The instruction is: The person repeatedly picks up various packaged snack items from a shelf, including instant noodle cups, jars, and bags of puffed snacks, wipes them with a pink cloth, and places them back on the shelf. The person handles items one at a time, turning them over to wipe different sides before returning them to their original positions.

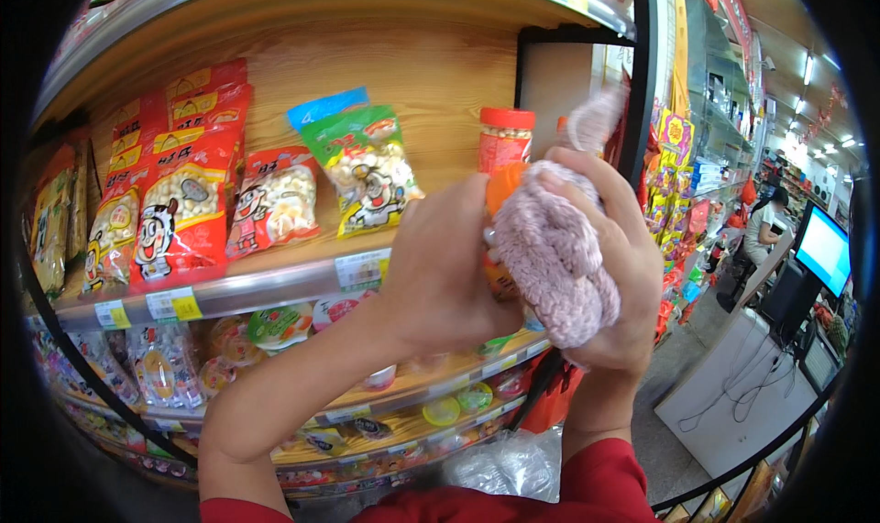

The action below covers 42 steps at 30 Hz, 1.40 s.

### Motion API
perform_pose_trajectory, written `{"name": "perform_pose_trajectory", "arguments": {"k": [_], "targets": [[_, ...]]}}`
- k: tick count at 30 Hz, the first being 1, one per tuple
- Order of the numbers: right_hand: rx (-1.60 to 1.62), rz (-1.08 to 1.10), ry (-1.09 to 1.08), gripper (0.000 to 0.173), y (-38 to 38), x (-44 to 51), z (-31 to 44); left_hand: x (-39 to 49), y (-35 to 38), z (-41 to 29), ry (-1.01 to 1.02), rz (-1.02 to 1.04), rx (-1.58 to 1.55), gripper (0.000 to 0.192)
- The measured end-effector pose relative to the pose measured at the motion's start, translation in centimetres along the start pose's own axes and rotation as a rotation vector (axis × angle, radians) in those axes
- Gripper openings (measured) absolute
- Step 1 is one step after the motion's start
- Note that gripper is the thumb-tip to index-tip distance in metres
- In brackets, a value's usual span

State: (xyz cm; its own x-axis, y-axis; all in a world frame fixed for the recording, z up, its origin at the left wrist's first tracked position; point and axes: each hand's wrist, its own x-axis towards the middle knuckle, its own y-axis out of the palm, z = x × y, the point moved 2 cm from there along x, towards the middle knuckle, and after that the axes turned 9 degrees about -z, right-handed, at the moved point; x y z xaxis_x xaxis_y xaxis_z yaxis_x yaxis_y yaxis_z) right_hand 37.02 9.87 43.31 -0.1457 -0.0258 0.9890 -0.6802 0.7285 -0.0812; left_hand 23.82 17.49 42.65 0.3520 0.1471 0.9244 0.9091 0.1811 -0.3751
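My left hand [440, 275] grips a jar with an orange lid [504, 185], its body mostly hidden behind my fingers and the cloth. Bunched in my right hand [619, 234] is a fluffy pinkish-grey cloth [550, 248], pressed against the jar's side; a blurred loose end sticks up above my fingers. Just behind the lid, a red-lidded plastic jar [507, 145] of small pale pieces stands on the wooden shelf. Left of my hands, a green-and-yellow snack bag [368, 169], a small red snack bag [275, 200] and several larger red snack bags [180, 213] stand upright.
A metal price-tag rail [268, 286] edges this shelf. Packaged jelly cups [280, 325] fill part of the shelf below. To the right rise a black post [641, 76] and hanging snack packets [670, 193]. Farther off are a counter [722, 399], a monitor [823, 248] and a seated person [762, 227].
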Motion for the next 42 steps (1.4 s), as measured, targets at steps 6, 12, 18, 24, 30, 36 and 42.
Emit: {"name": "perform_pose_trajectory", "arguments": {"k": [6,12,18,24,30,36,42], "targets": [[0.636,0.473,0.208,0.041,2.3,1.1,-2.7,-6.7,-3.1,1.1,-0.393,0.167,-0.609,0.083],[1.065,-0.018,1.120,0.032,8.4,-6.1,-0.3,-10.4,-5.3,1.6,-0.715,-0.027,-1.229,0.080],[0.524,-0.180,0.691,0.040,9.3,-11.7,5.1,-9.7,-7.5,1.2,-0.809,-0.334,-1.184,0.071],[1.027,-0.247,1.338,0.043,9.9,-13.8,7.7,-10.6,-6.6,1.0,-0.558,-0.483,-0.621,0.073],[1.234,-0.280,1.372,0.045,8.0,-15.4,6.0,-10.3,-4.9,0.5,-0.495,-0.450,-0.777,0.094],[1.182,-0.365,1.481,0.060,5.6,-17.5,5.0,-5.6,-4.3,-0.6,-0.348,-0.235,-0.752,0.103],[1.164,-0.420,1.349,0.063,4.0,-15.5,5.7,2.8,-2.4,2.0,-0.295,-0.311,-0.614,0.092]]}}
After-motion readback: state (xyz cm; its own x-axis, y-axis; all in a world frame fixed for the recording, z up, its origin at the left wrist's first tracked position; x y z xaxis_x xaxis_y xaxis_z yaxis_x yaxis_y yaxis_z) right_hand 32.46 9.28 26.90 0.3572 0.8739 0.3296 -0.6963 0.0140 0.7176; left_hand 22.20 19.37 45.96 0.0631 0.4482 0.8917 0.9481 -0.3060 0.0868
